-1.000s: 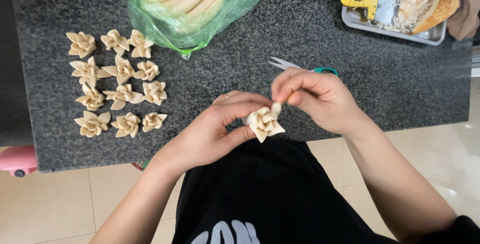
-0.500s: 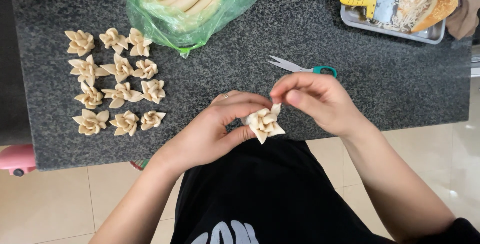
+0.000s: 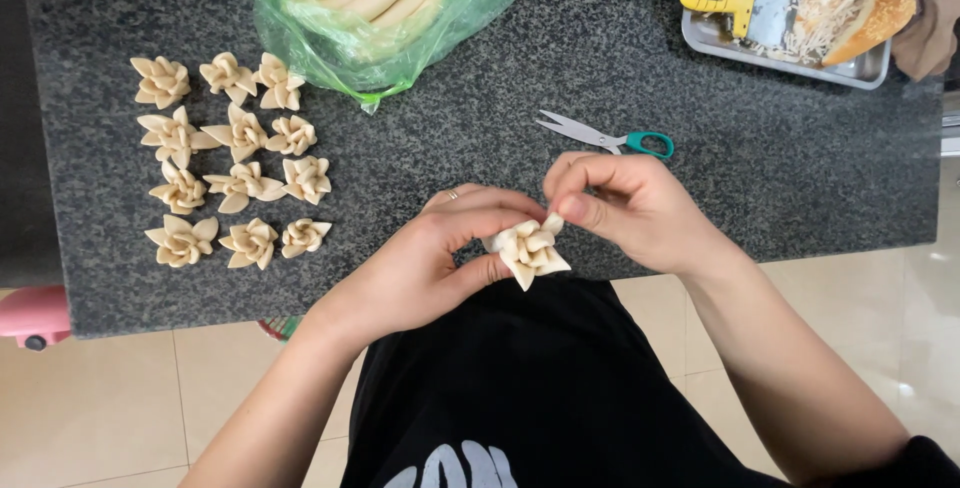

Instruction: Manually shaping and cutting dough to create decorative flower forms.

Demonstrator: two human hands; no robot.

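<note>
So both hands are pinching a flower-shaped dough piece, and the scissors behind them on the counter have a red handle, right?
Not quite: the scissors have a teal handle, not red, as the head view shows. Both the left hand and right hand do pinch the flower-shaped dough piece.

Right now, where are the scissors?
In the head view, the scissors lie on the dark counter, just above the right hand, below the metal tray.
</note>
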